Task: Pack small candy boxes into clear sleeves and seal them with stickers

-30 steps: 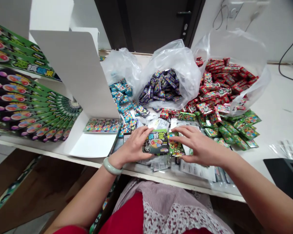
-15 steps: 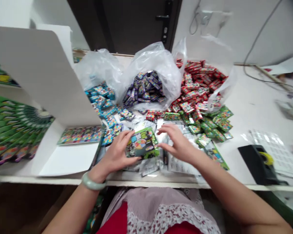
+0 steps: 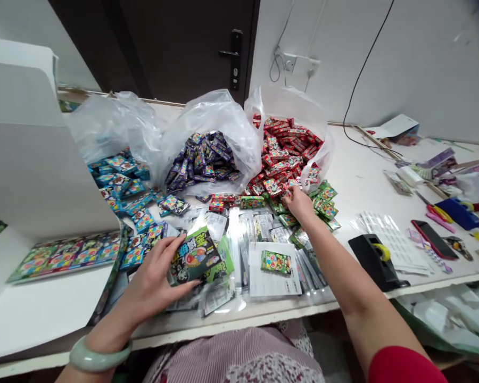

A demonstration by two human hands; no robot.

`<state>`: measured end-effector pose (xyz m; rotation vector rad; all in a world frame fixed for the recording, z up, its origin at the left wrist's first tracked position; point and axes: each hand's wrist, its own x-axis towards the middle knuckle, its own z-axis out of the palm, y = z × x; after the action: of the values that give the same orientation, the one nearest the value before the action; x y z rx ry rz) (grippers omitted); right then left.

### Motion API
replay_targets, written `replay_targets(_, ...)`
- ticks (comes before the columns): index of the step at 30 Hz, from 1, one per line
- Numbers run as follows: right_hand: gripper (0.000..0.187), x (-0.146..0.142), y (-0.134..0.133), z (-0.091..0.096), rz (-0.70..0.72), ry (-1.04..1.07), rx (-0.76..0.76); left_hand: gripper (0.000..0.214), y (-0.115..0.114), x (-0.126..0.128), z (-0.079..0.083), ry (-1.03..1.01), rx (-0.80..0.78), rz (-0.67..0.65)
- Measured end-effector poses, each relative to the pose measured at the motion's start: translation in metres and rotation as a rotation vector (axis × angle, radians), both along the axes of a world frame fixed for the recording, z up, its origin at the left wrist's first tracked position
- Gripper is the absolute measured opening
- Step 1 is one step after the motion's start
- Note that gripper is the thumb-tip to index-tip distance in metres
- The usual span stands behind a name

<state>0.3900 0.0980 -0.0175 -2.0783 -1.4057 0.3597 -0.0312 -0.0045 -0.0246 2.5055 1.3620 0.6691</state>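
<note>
Packet [image 3: 195,258], black and green, is in the left hand [image 3: 154,276]. Left hand: partly closed, fingers at the packet's upper left edge, thumb along its lower edge. The packet is tilted above clear sleeves [image 3: 219,299]; a green piece [image 3: 225,259] shows beyond its right edge. Right hand [image 3: 300,205]: arm extended, fingers bent down into the pile where red boxes [image 3: 293,143] meet green boxes [image 3: 325,205]. Fingertips are largely hidden; whether the right hand has hold of a box cannot be told.

One green box [image 3: 277,262] lies flat on a white sheet [image 3: 259,286], between the packet and the right forearm. Purple boxes [image 3: 201,159] fill the mouth of the middle bag [image 3: 215,109]; blue boxes [image 3: 120,165] spill out in front of the left bag [image 3: 131,119]. An open carton [image 3: 32,165] stands at the far left of the table [image 3: 353,165] and contains a row of packs [image 3: 72,252]. To the right of the right forearm: a tape dispenser [image 3: 371,260] and, farther right, a phone [image 3: 434,239]
</note>
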Motion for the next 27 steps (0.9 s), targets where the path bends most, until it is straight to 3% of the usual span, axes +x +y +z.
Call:
replay_targets(4, 0.038, 0.005, -0.008, -0.011, 0.047, 0.163, 0.001, 0.081, 0.000, -0.004, -0.005, 0.008, 0.002, 0.017)
replay_targets(8, 0.045, -0.002, -0.031, -0.010, 0.258, 0.327, -0.035, 0.080, 0.002, -0.010, -0.005, -0.014, 0.013, 0.032)
replay_targets(11, 0.038, -0.014, -0.038, -0.006, 0.447, 0.355, -0.086, 0.080, 0.002, -0.006, 0.001, -0.010, 0.011, 0.008)
replay_targets(15, 0.036, -0.039, -0.021, -0.004, 0.662, 0.234, -0.182, 0.082, 0.001, 0.006, 0.010, -0.007, -0.008, 0.000)
replay_targets(17, 0.044, -0.053, -0.011, -0.003, 0.677, 0.160, -0.171, 0.083, -0.001, 0.009, 0.012, -0.006, -0.028, -0.019)
replay_targets(21, 0.040, -0.067, -0.012, -0.005, 0.646, 0.012, -0.114, 0.084, -0.004, 0.004, 0.009, 0.004, -0.041, -0.019)
replay_targets(25, 0.073, -0.066, -0.029, -0.017, 0.737, -0.135, -0.153, 0.085, -0.003, 0.000, 0.007, 0.012, -0.056, -0.027)
replay_targets(27, 0.076, -0.065, -0.033, -0.021, 0.782, -0.218, -0.164, 0.087, -0.002, 0.003, 0.007, 0.015, -0.078, -0.048)
